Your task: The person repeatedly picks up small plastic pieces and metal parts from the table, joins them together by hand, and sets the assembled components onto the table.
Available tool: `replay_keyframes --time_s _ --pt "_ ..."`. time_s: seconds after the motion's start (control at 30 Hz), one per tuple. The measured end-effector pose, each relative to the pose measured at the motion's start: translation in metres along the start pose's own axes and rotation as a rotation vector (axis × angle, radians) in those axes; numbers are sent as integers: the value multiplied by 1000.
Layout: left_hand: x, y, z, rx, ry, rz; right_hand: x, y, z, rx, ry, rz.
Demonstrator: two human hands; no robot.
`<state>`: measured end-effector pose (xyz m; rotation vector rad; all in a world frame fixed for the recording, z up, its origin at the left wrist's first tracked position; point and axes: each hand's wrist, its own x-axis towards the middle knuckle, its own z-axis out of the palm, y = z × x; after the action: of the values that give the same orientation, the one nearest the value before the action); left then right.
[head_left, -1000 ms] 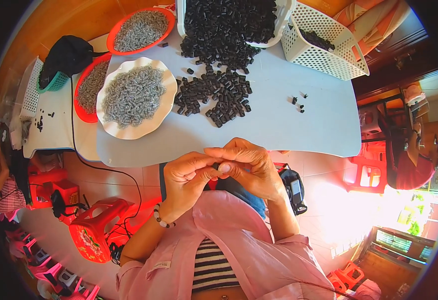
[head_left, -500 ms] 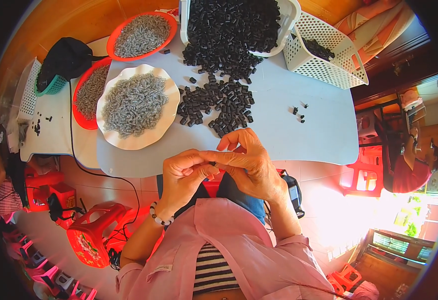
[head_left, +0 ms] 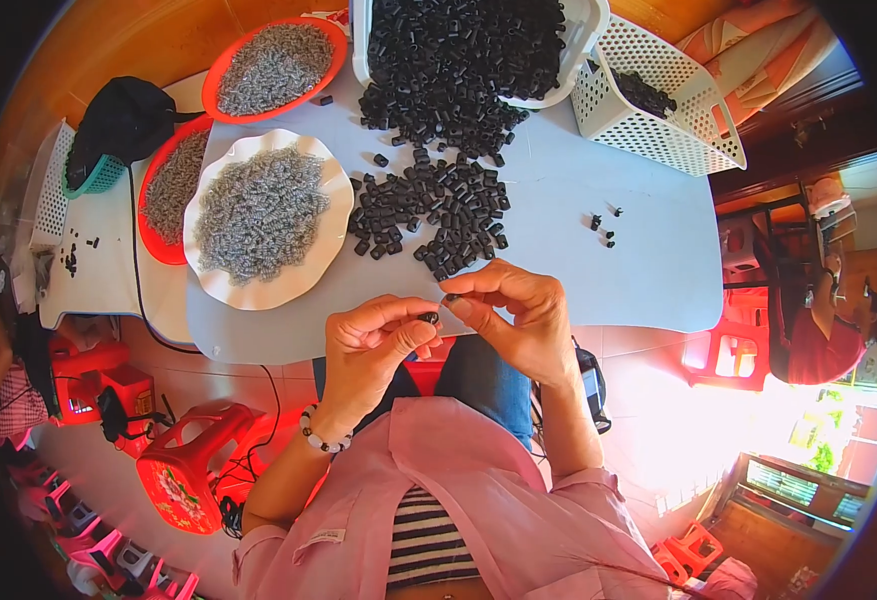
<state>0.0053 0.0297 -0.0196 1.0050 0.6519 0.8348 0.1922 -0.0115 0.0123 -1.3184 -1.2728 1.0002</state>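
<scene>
My left hand (head_left: 373, 345), a beaded bracelet at its wrist, pinches a small black plastic piece (head_left: 427, 317) between thumb and forefinger. Just to its right, my right hand (head_left: 520, 325) is closed in a pinch on another small dark piece (head_left: 451, 297), mostly covered by the fingertips. The hands are slightly apart, over the table's near edge. Beyond them lies a loose pile of short black plastic pieces (head_left: 438, 205). To the left, a white scalloped plate (head_left: 336, 235) holds many small metal springs (head_left: 263, 215).
Two orange-red plates (head_left: 216, 85) (head_left: 144, 215) of springs stand at the far left. A white tub (head_left: 585, 60) spills black pieces at the back. A white perforated basket (head_left: 663, 130) is at right, with several small black parts (head_left: 603, 228) nearer. A red stool (head_left: 183, 480) stands lower left.
My hands were together with fingertips touching; now they have drawn apart a little. The black piece in my left hand now shows plainly, and a dark tip shows in my right fingers.
</scene>
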Motion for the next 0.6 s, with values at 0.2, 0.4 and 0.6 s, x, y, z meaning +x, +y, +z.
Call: replay_keyframes --time_s 0.2,0.4,0.6 --pt "0 -1 7 52 47 36 -8 16 -1 439 49 215" --pt "2 -2 12 89 61 54 -15 26 -4 548 24 248" --pt "1 -6 14 89 47 69 -18 20 -4 593 53 258"
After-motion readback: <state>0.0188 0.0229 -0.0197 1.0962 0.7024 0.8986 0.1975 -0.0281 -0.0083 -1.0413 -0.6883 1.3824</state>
